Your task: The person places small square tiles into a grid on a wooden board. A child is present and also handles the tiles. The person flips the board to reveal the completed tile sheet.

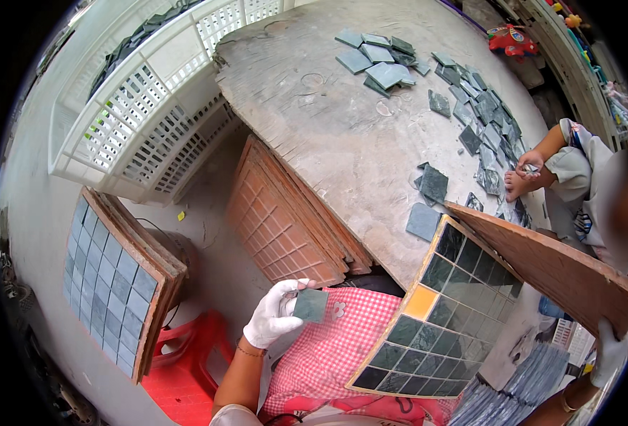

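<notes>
My left hand (275, 316), in a white glove, pinches a square dark green stone tile (311, 305) above my lap. At the right, my right hand (607, 355), also in a pale glove, grips the lower corner of a brown board (548, 255) that stands tilted. Its fingers are partly hidden and shaded. Between my hands a framed panel (428, 351) of green and black tiles leans on my lap. One square in that panel is orange-yellow (420, 302), unlike those around it. A red and white checked cloth (328, 351) covers my lap.
Loose green tiles (376, 55) and a longer heap (484, 106) lie on the worn tabletop (307, 106). Brown gridded boards (278, 227) lean against it. A white crate (136, 113), a tiled panel (108, 277) and a red stool (186, 376) stand left. Another person (584, 163) sits at right.
</notes>
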Tool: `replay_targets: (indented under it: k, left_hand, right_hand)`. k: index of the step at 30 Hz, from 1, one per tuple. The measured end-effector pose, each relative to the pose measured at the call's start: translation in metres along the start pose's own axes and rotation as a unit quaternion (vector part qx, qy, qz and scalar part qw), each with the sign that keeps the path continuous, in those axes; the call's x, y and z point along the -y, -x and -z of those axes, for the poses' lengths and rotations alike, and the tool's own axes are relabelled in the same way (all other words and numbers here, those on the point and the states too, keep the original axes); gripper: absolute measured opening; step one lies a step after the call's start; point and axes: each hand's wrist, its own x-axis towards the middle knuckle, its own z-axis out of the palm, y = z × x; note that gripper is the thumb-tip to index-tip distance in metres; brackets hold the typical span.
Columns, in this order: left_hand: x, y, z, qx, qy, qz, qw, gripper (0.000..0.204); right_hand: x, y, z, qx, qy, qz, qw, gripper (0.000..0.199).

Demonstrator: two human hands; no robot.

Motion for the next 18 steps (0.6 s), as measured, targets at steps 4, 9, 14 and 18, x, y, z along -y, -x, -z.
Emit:
replay_targets:
  k: [4,9,14,18]
  left_hand:
    - [-0.004,-0.006,-0.065,0.056,-0.146,-0.058,0.986,0.063]
    - [-0.001,-0.047,-0.123,0.170,-0.508,-0.189,0.823,0.062]
    - [0.007,-0.077,-0.142,0.142,-0.657,-0.255,0.695,0.057]
    - [0.004,-0.067,-0.153,0.097,-0.699,-0.220,0.673,0.059]
  right_hand:
    - [0.035,0.000,-0.025,0.016,-0.030,0.123,0.992,0.026]
    - [0.066,0.000,-0.036,-0.025,-0.040,0.163,0.985,0.033]
    - [0.064,0.012,-0.029,-0.051,-0.056,0.208,0.975,0.032]
    - [0.063,0.020,-0.027,-0.076,-0.043,0.239,0.967,0.032]
